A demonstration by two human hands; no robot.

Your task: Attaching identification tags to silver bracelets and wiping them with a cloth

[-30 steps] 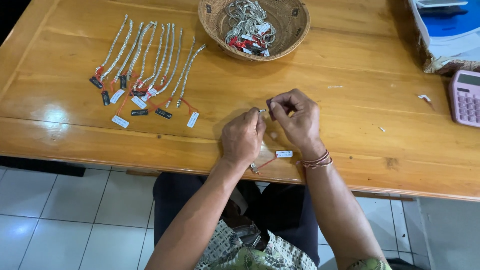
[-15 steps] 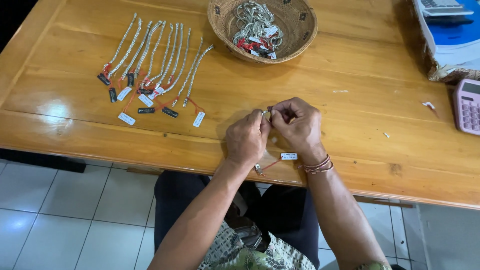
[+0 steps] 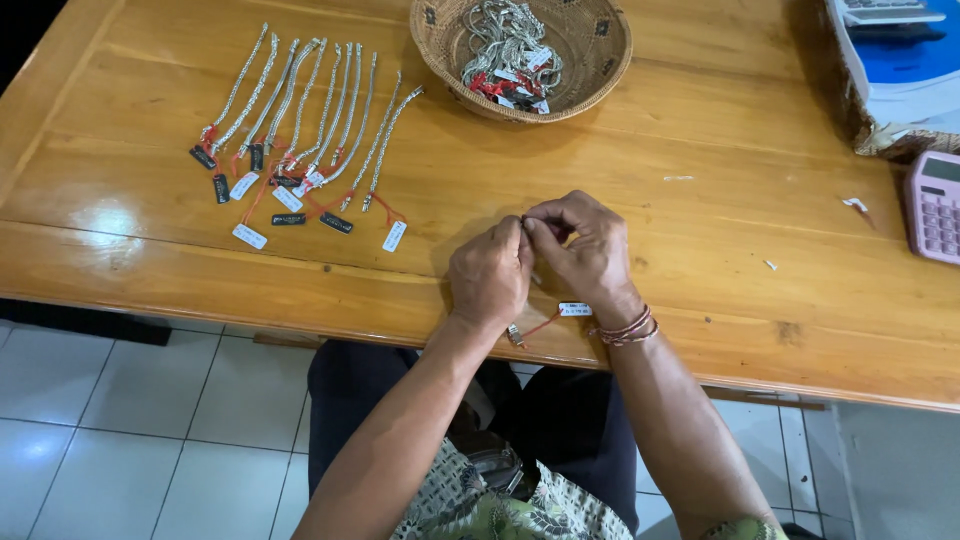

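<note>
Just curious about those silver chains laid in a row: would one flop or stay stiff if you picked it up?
Likely floppy: the silver chains are thin, linked strands lying slightly curved on the table. Probably light, and their tags on red strings would dangle.

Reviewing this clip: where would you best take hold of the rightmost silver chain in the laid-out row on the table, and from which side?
Probably the rightmost chain by its near end, where the red string and white tag hang, coming from the table's near edge. It lies straight, slightly slanted, with bare wood on its right, so fingers can pinch there without disturbing the neighbouring chains.
</note>
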